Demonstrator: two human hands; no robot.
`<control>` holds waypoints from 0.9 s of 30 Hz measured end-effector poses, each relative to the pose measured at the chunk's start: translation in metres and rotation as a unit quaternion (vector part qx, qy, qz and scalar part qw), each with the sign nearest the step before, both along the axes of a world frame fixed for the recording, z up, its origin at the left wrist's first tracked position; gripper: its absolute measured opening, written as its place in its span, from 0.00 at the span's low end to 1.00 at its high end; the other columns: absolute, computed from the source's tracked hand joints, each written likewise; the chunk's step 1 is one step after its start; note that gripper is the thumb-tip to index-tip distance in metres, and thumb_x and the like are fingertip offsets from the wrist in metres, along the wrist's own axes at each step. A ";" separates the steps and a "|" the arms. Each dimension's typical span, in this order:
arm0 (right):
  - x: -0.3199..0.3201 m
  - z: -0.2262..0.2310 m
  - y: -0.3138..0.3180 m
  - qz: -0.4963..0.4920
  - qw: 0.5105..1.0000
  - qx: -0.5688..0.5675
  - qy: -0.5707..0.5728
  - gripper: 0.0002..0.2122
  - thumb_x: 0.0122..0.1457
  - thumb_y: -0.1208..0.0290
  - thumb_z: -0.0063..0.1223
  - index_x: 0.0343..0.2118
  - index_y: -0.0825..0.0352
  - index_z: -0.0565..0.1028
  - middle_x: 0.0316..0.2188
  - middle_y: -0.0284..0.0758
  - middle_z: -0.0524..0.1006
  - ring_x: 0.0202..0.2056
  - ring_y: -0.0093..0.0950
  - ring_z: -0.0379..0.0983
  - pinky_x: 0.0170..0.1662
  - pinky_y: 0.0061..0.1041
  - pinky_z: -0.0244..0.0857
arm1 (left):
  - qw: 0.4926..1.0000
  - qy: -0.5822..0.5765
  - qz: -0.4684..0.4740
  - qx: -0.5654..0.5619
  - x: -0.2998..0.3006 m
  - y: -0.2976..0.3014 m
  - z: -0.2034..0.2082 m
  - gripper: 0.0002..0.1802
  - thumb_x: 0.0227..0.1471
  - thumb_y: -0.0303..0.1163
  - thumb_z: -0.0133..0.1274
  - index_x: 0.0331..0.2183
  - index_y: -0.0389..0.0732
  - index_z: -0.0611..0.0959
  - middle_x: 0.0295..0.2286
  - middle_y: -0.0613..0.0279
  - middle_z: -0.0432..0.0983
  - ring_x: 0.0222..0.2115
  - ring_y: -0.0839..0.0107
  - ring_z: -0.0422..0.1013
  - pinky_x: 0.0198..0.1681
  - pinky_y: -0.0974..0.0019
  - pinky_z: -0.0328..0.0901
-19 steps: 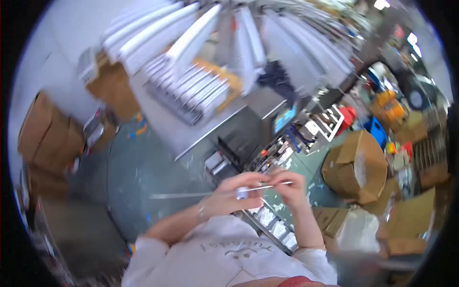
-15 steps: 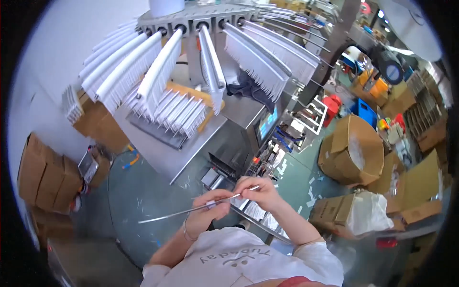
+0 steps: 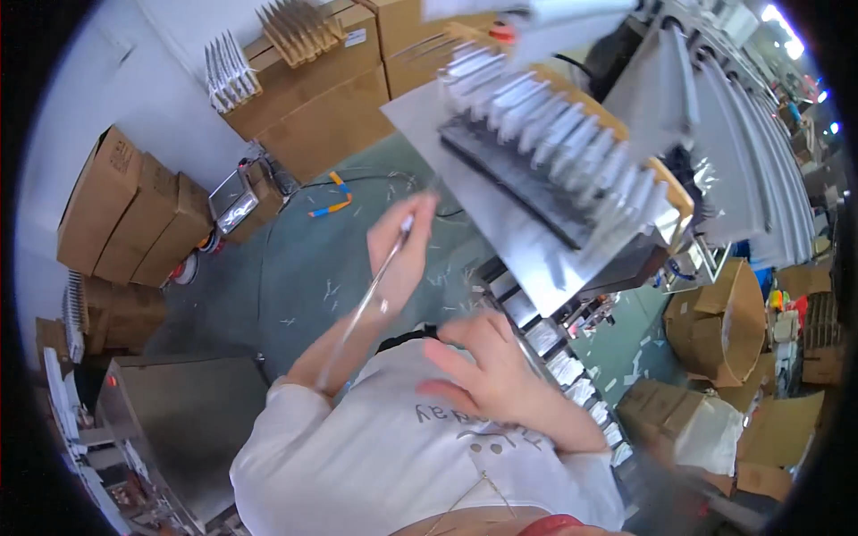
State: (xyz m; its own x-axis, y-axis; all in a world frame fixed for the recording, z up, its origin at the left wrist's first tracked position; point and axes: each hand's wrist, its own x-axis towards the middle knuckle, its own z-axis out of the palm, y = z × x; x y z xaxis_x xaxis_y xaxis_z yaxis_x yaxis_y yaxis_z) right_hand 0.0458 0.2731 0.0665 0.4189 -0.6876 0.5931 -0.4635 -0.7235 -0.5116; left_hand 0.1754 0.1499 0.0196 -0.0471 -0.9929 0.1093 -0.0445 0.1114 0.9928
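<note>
A thin metal rod (image 3: 350, 329) slants from my left hand (image 3: 399, 246) down along my forearm, its lower end blurred. The fingers of that hand are closed around the rod's upper part, where a small white piece (image 3: 407, 223) shows. In front of my shirt is my right hand (image 3: 487, 368), apart from the rod, with its fingers spread and nothing in them. Beyond both hands, rods hung with white pieces (image 3: 572, 147) lie in a row above a dark flat tray (image 3: 500, 183) on a metal tabletop (image 3: 547, 288).
White-loaded rods (image 3: 733, 143) fan out on a machine at the far right. Cardboard boxes (image 3: 112, 210) line the left wall, and a round open carton (image 3: 715, 326) stands at right. A metal cabinet (image 3: 188, 433) is at lower left. Scraps litter the green floor (image 3: 295, 286).
The view has swung left. My right hand has let go of the rod and opened. My left hand has moved forward, holding the rod, which now points back toward me.
</note>
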 end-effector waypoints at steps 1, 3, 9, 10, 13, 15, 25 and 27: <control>0.023 0.005 -0.015 -0.002 1.000 0.007 -0.003 0.26 0.41 0.66 0.62 0.48 0.60 0.70 0.32 0.38 0.69 0.33 0.34 0.67 0.39 0.36 0.59 | 0.995 -0.015 0.074 -0.068 0.012 -0.019 0.002 0.10 0.56 0.31 0.50 0.35 0.35 0.80 0.23 0.68 0.72 0.24 0.82 0.64 0.28 0.77 0.60; 0.060 0.008 -0.046 -0.045 0.986 -0.122 0.101 0.28 0.42 0.59 0.62 0.48 0.62 0.70 0.34 0.36 0.68 0.33 0.32 0.66 0.37 0.34 0.58 | 0.979 -0.030 0.152 -0.136 0.031 -0.057 0.002 0.09 0.55 0.30 0.50 0.34 0.35 0.80 0.25 0.64 0.73 0.24 0.80 0.65 0.29 0.75 0.62; 0.106 0.001 -0.094 -0.097 0.982 -0.123 0.108 0.17 0.42 0.65 0.60 0.35 0.69 0.73 0.29 0.38 0.69 0.31 0.35 0.67 0.37 0.37 0.59 | 0.919 -0.054 0.270 -0.281 0.057 -0.114 0.009 0.09 0.45 0.24 0.59 0.33 0.37 0.80 0.23 0.61 0.71 0.21 0.70 0.66 0.25 0.70 0.63; 0.103 -0.003 -0.099 -0.106 0.980 -0.137 0.094 0.14 0.43 0.70 0.59 0.33 0.69 0.73 0.30 0.39 0.70 0.31 0.36 0.67 0.36 0.37 0.59 | 0.928 -0.064 0.242 -0.276 0.057 -0.116 0.007 0.15 0.43 0.26 0.61 0.37 0.39 0.79 0.25 0.61 0.71 0.21 0.69 0.67 0.26 0.70 0.63; 0.082 -0.015 -0.114 -0.104 0.986 -0.102 0.080 0.10 0.47 0.73 0.54 0.33 0.70 0.73 0.32 0.42 0.71 0.33 0.37 0.69 0.37 0.38 0.60 | 0.951 -0.076 0.102 -0.283 0.070 -0.121 0.007 0.33 0.37 0.34 0.65 0.48 0.42 0.71 0.36 0.60 0.71 0.23 0.68 0.69 0.26 0.68 0.65; 0.069 -0.020 -0.127 -0.102 0.990 -0.092 0.044 0.09 0.50 0.72 0.53 0.34 0.69 0.74 0.33 0.43 0.72 0.33 0.38 0.69 0.36 0.38 0.61 | 0.943 -0.032 -0.061 -0.326 0.082 -0.131 -0.002 0.41 0.36 0.31 0.64 0.52 0.38 0.64 0.41 0.54 0.69 0.35 0.63 0.70 0.39 0.63 0.65; 0.073 -0.014 -0.184 -0.206 0.970 -0.092 -0.090 0.11 0.58 0.63 0.45 0.29 0.67 0.74 0.30 0.40 0.74 0.29 0.36 0.70 0.34 0.37 0.61 | 0.927 0.100 -0.323 -0.162 0.062 -0.309 -0.046 0.39 0.42 0.18 0.56 0.56 0.38 0.59 0.52 0.57 0.62 0.55 0.66 0.58 0.54 0.62 0.57; 0.084 -0.007 -0.193 -0.244 0.959 -0.101 -0.106 0.13 0.58 0.63 0.44 0.27 0.67 0.74 0.29 0.40 0.74 0.28 0.36 0.70 0.33 0.36 0.61 | 0.913 0.101 -0.365 -0.150 0.024 -0.337 -0.043 0.42 0.39 0.24 0.61 0.56 0.38 0.60 0.51 0.57 0.63 0.53 0.67 0.60 0.53 0.63 0.59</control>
